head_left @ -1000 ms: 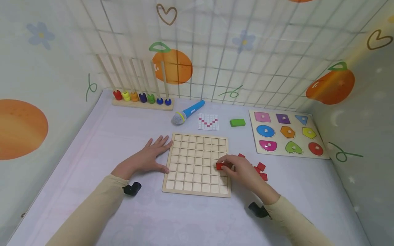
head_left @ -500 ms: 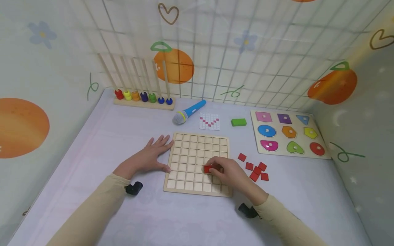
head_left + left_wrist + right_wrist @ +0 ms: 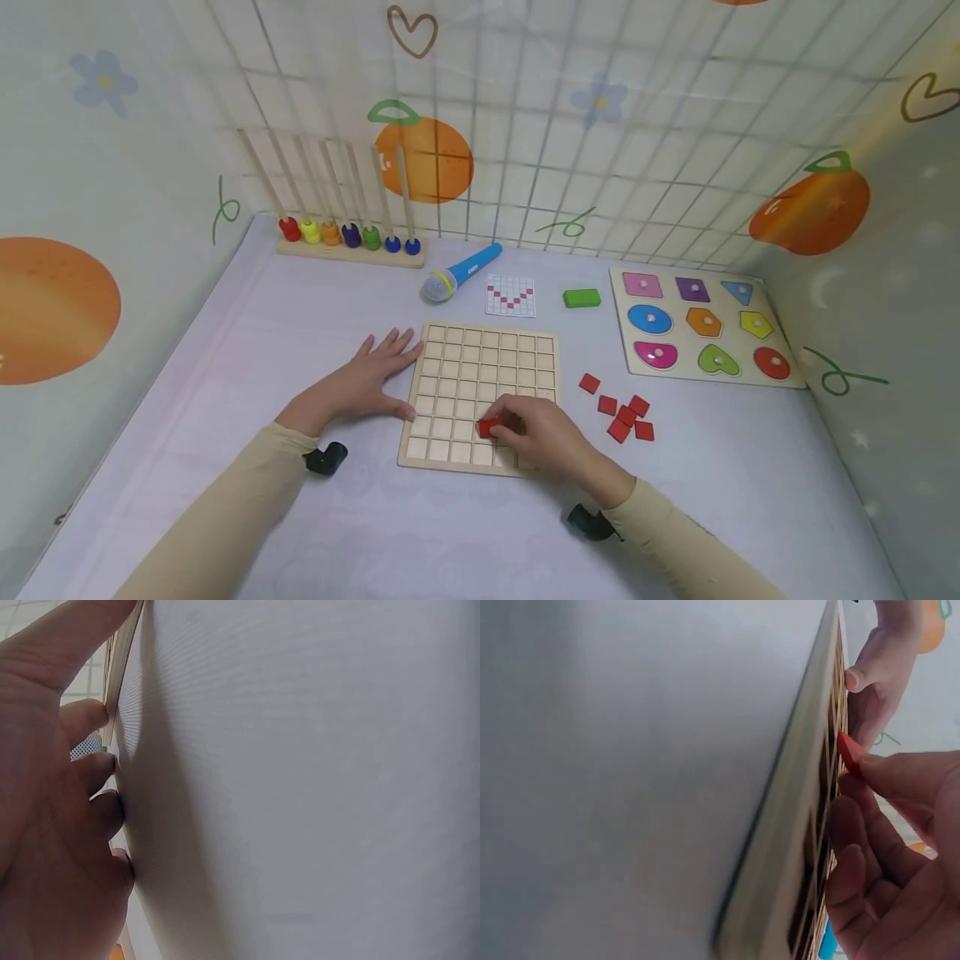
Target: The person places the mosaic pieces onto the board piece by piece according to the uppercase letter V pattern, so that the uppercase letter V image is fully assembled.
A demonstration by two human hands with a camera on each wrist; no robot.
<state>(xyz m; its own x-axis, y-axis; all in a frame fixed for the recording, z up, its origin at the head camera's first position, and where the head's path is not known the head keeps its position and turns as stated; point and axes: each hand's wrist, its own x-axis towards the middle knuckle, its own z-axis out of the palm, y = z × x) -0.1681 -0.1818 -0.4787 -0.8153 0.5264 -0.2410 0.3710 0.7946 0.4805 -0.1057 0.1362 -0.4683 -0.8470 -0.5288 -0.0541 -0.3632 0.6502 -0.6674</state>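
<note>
Right hand (image 3: 542, 437) is pinching a red tile (image 3: 487, 428) w/ fingertips, hovering it over a near-row cell of the wooden grid board (image 3: 480, 367); best lowered flat & square. Left hand (image 3: 360, 383), fingers flat, is bracing the board's far-side edge. All visible cells are holding nothing; spare red tiles (image 3: 622, 414) are lying just outboard of the right hand.

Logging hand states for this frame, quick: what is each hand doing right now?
Left hand: open, fingers flat on the table, touching the wooden grid board at its left edge.
Right hand: pinching a red tile over the board.
</note>
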